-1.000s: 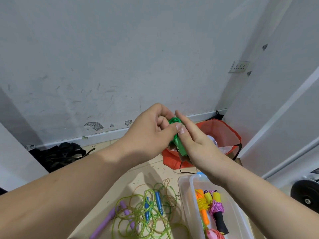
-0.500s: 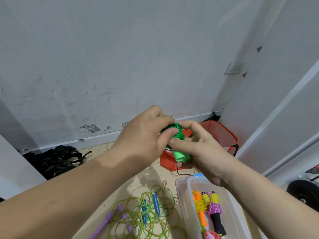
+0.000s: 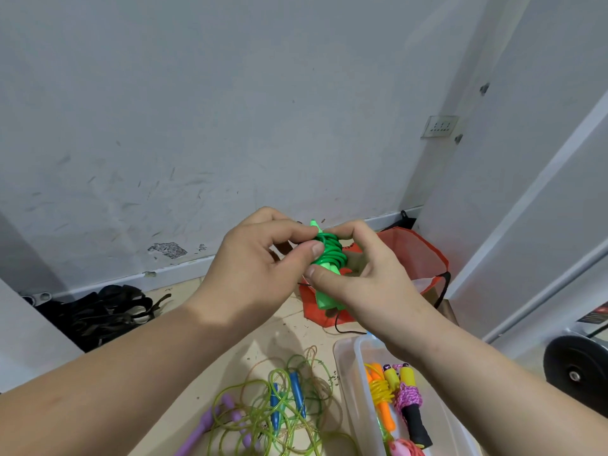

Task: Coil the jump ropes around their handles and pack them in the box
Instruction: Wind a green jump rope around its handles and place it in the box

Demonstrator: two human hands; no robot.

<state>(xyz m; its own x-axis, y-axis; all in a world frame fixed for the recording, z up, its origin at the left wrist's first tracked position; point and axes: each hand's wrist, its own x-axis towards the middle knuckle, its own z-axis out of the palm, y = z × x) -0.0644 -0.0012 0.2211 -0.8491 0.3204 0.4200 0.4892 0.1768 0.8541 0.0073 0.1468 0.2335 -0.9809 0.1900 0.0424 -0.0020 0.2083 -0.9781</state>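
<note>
In mid-air above the floor, my left hand (image 3: 260,274) and right hand (image 3: 371,284) both pinch the green jump rope (image 3: 329,255), thumbs pressing its cord where it bunches around the paired handles; I judge this one nearly coiled. At least two wound ropes (image 3: 381,390) lie in the clear box (image 3: 345,373) under my right forearm, and a tangle of loose ropes (image 3: 273,413) remains beside it. The box top is open with free air above, and the red bag (image 3: 411,255) sits just behind.

Bright green rope (image 3: 330,255) by the left hand (image 3: 256,271), orange-red bag (image 3: 411,255) behind the right hand (image 3: 371,284), lime-green tangle (image 3: 279,413) with blue handles (image 3: 297,393) below both.
</note>
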